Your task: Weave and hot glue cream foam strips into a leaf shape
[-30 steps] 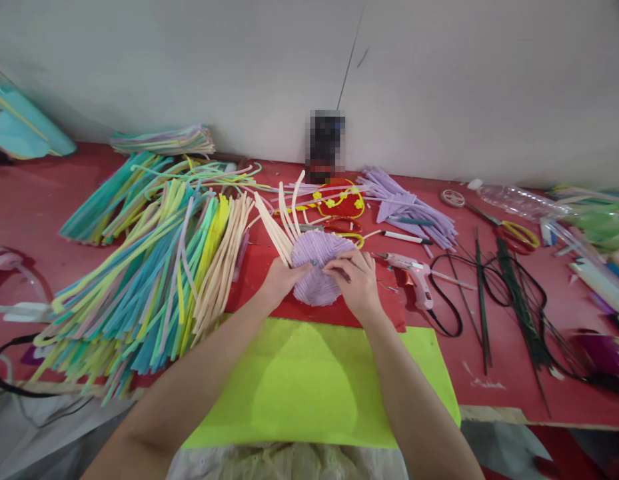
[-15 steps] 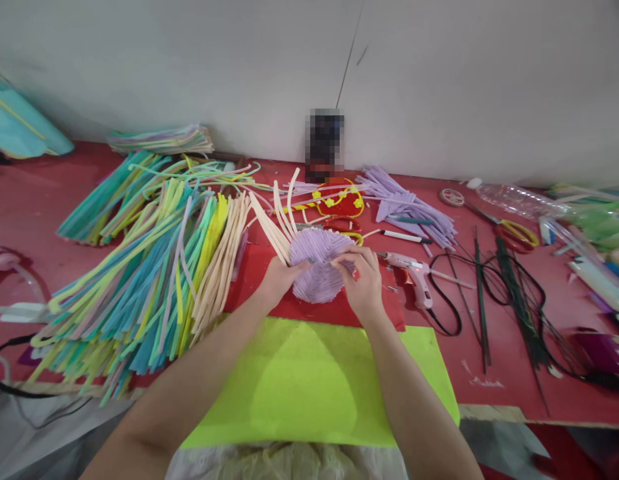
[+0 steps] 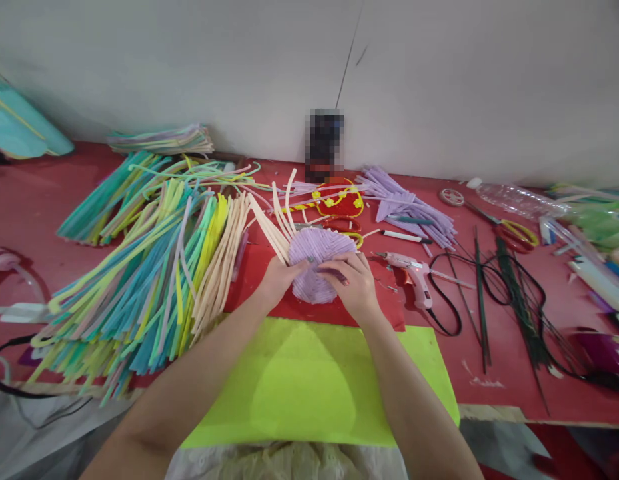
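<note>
A round lilac disc of coiled pipe cleaners [image 3: 315, 257] rests on the red table [image 3: 29, 213], just beyond a lime green sheet [image 3: 309, 383]. My left hand [image 3: 278, 280] grips the disc's left edge, where several cream strips [image 3: 276, 217] fan up and away from it. My right hand [image 3: 353, 285] lies over the disc's right half, fingers curled and pressing on its top surface.
A big heap of coloured pipe cleaners [image 3: 154, 267] covers the table's left. A pink glue gun [image 3: 414, 273] lies right of my hands, with black cable and green wires [image 3: 509, 293] beyond. Lilac strips [image 3: 406, 207], a pen, yellow-handled scissors [image 3: 514, 233] and a plastic bottle [image 3: 514, 199] sit further back.
My right hand has slid from the disc's upper right edge back over its middle, fingers pointing left. The left hand and disc have barely moved.
</note>
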`<action>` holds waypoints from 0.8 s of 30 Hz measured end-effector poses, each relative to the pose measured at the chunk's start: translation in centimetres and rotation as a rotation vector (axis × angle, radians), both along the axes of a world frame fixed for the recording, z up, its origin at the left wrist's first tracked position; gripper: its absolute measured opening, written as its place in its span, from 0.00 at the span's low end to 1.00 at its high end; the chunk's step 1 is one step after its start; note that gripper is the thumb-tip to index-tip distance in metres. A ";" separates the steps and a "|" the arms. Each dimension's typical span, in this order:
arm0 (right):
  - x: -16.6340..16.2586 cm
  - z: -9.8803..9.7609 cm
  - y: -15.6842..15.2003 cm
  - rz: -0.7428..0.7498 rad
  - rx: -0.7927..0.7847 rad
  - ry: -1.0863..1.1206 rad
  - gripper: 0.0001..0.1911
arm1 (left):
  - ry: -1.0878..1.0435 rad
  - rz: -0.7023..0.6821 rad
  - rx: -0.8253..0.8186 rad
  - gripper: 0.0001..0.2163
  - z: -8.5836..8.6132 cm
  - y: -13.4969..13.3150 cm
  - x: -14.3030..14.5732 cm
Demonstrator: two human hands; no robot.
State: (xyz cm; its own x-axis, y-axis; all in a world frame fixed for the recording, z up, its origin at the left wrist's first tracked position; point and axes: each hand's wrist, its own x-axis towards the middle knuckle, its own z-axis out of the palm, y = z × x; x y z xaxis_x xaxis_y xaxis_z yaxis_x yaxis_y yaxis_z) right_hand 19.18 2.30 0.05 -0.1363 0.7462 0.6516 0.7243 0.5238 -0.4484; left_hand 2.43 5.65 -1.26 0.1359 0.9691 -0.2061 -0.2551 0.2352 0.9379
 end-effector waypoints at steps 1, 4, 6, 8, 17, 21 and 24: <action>0.0 -0.1 0.0 -0.008 0.001 0.005 0.02 | 0.013 -0.011 0.007 0.19 0.1 -0.1 0.0; 0.1 -0.2 0.1 -0.023 -0.004 0.021 0.05 | 0.065 -0.032 0.006 0.18 0.5 -0.2 0.0; 0.1 -0.2 0.1 -0.019 -0.016 0.018 0.06 | 0.081 -0.031 -0.003 0.19 0.5 -0.1 0.0; 0.1 -0.1 0.0 -0.013 -0.042 0.008 0.07 | 0.066 -0.020 0.000 0.21 0.4 0.0 0.0; 0.7 0.0 -0.2 -0.167 -0.114 -0.030 0.06 | -0.081 0.050 -0.065 0.21 0.0 0.2 0.1; 1.7 0.3 0.0 -0.231 -0.105 0.049 0.06 | -0.181 0.055 -0.123 0.21 0.4 0.2 0.2; 2.4 0.7 0.0 -0.291 -0.112 0.185 0.08 | -0.223 0.065 -0.152 0.21 0.7 0.2 0.2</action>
State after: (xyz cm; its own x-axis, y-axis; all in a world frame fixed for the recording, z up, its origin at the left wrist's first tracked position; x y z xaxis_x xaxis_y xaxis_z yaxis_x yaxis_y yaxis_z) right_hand 21.60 2.32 0.72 0.2047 0.8047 0.5573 0.7374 0.2476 -0.6284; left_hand 2.59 5.86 -0.52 0.1329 0.9374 -0.3220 -0.4706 0.3456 0.8119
